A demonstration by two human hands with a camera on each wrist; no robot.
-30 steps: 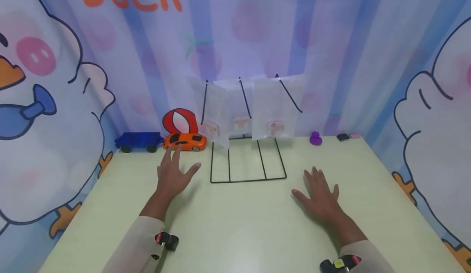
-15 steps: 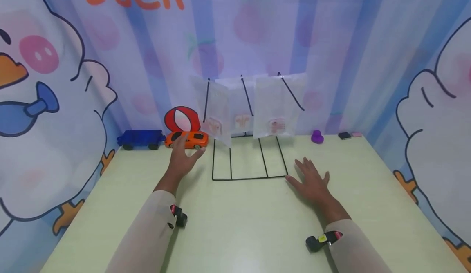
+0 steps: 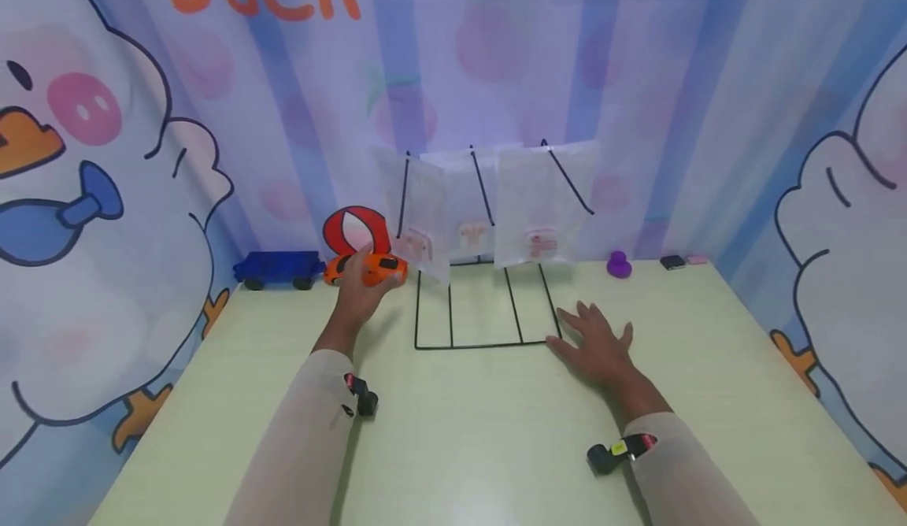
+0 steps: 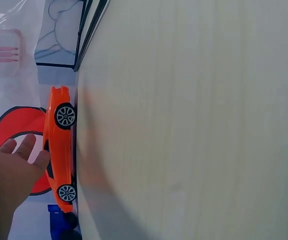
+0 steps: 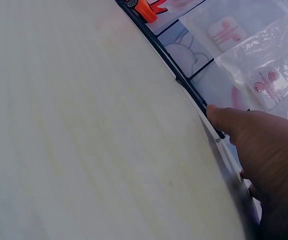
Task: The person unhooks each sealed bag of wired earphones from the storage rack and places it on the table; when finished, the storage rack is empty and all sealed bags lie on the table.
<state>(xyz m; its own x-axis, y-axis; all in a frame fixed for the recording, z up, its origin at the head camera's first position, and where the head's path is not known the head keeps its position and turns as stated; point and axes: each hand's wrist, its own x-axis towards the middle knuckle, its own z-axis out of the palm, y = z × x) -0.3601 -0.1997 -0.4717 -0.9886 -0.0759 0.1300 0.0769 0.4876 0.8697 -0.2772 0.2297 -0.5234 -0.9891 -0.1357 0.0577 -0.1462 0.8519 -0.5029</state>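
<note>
My left hand (image 3: 360, 290) reaches over an orange toy car (image 3: 386, 268) at the back left, thumb spread from the fingers. In the left wrist view its fingers (image 4: 26, 147) are extended beside the roof of the car (image 4: 61, 150). The car stands on its wheels on the table (image 3: 460, 424). My right hand (image 3: 598, 349) is spread low by the front right corner of a black wire rack (image 3: 489, 346). In the right wrist view the thumb (image 5: 226, 120) is right at the rack's bar (image 5: 189, 87).
Clear bags with pink earphones (image 3: 542, 242) hang on the rack's hooks. A blue toy trailer (image 3: 278, 269) stands left of the car. A purple duck-like figure (image 3: 619, 264), a small black block (image 3: 672, 262) and a pink one (image 3: 697, 260) lie at the back right. A printed curtain (image 3: 489, 53) closes the back.
My left hand has moved forward and right, from in front of the car to over it. The right hand has shifted left and forward to the rack's corner. The view has shifted slightly.
</note>
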